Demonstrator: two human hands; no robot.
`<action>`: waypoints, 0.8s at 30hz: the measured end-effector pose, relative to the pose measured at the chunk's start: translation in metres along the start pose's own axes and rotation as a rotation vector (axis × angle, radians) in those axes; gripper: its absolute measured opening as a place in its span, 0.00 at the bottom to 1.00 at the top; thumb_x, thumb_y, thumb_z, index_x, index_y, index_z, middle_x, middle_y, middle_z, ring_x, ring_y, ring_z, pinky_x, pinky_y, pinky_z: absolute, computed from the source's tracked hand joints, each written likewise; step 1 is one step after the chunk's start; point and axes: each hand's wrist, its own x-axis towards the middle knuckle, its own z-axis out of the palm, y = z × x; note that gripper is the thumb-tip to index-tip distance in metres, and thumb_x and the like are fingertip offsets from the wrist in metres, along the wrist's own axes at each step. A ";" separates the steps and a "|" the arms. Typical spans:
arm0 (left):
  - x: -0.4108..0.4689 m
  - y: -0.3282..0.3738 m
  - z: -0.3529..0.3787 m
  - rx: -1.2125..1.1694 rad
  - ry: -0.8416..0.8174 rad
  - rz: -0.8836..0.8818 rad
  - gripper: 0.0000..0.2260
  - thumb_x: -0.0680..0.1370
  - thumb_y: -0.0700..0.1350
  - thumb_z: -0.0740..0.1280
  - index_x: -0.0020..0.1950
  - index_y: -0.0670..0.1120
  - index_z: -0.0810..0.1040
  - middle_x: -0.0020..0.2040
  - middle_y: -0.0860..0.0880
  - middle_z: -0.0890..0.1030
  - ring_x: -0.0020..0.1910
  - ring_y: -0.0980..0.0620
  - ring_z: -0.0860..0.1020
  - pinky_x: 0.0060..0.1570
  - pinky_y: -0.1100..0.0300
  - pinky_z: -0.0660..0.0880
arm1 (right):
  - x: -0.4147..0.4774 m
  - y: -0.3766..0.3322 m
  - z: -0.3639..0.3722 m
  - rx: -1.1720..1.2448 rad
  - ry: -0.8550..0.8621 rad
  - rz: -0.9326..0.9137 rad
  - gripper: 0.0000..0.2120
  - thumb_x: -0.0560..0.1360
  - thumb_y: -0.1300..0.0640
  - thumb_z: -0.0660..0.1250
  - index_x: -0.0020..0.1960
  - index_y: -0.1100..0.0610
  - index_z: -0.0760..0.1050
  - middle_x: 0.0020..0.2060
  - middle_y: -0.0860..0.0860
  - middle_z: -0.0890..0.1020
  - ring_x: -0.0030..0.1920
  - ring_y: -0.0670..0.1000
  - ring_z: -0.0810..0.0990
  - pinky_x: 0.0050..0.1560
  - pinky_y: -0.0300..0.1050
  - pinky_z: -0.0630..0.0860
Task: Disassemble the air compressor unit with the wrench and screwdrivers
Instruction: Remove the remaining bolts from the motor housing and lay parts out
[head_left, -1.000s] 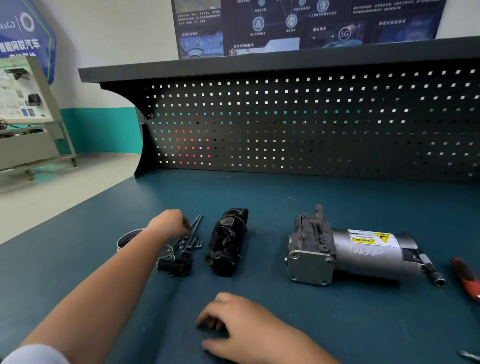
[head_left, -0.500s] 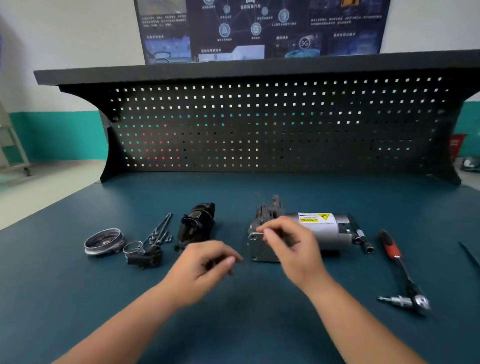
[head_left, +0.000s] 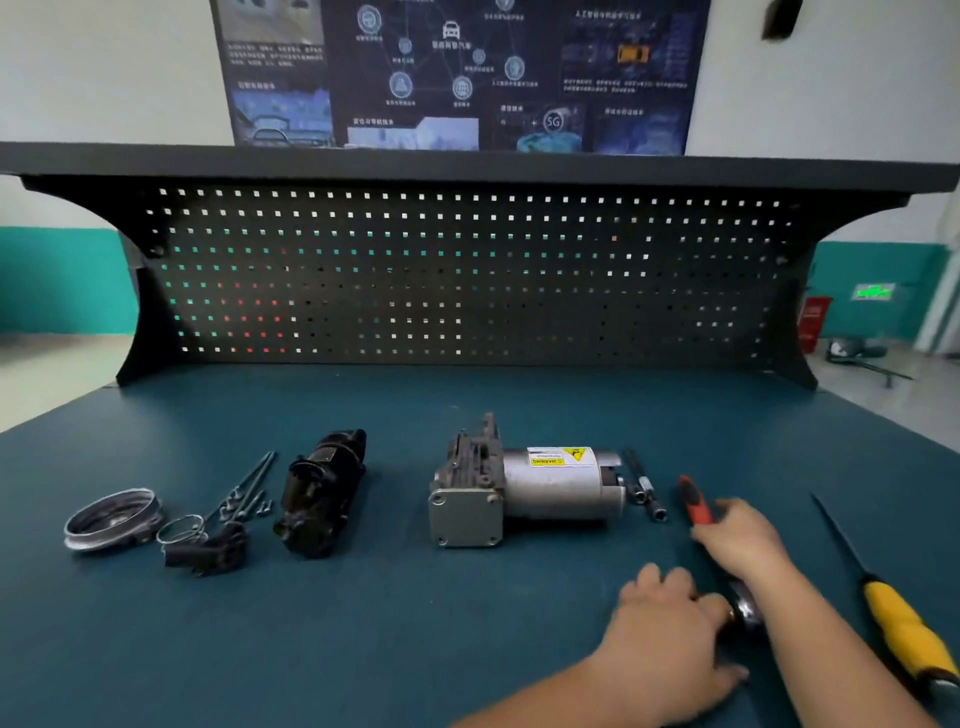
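Your right hand lies over the shaft of the ratchet wrench, fingers curled down round it in a grip. The red-and-black handle sticks out beyond your knuckles. Your left hand sits knuckles-up just beside the wrench's chromed head. It touches the head, but the blurred view does not show whether it pinches it.

The air compressor unit lies on its side on the blue-green bench top, beyond your left hand and a little to its left. It does not touch either hand. Two small socket pieces lie between it and the wrench handle. A yellow-handled screwdriver lies to the right of your right forearm.

The wrench is probably rigid steel, heavier at the head, so hold it by the rubbery handle. The compressor looks heavy, and its smooth round motor can may roll. Steady it by the square cast end plate, not the can.
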 end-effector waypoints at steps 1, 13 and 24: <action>0.003 0.001 0.000 -0.008 0.013 -0.026 0.21 0.77 0.53 0.65 0.63 0.41 0.69 0.58 0.37 0.68 0.59 0.37 0.64 0.58 0.45 0.64 | 0.000 0.000 -0.001 0.002 0.016 0.004 0.09 0.72 0.58 0.68 0.50 0.61 0.76 0.43 0.59 0.81 0.44 0.58 0.77 0.40 0.44 0.68; -0.042 -0.027 -0.019 -1.016 0.016 -0.139 0.03 0.76 0.41 0.68 0.43 0.48 0.79 0.38 0.57 0.78 0.39 0.60 0.78 0.44 0.67 0.75 | -0.077 -0.040 -0.037 1.807 -0.352 0.065 0.13 0.56 0.50 0.70 0.34 0.53 0.70 0.22 0.43 0.63 0.19 0.41 0.56 0.20 0.31 0.53; -0.049 -0.095 -0.041 -1.665 0.493 -0.604 0.09 0.78 0.50 0.64 0.45 0.45 0.77 0.40 0.48 0.81 0.32 0.52 0.80 0.28 0.62 0.74 | -0.122 -0.131 0.003 1.865 -0.349 -0.251 0.14 0.61 0.49 0.63 0.24 0.51 0.61 0.17 0.44 0.57 0.21 0.46 0.48 0.17 0.35 0.52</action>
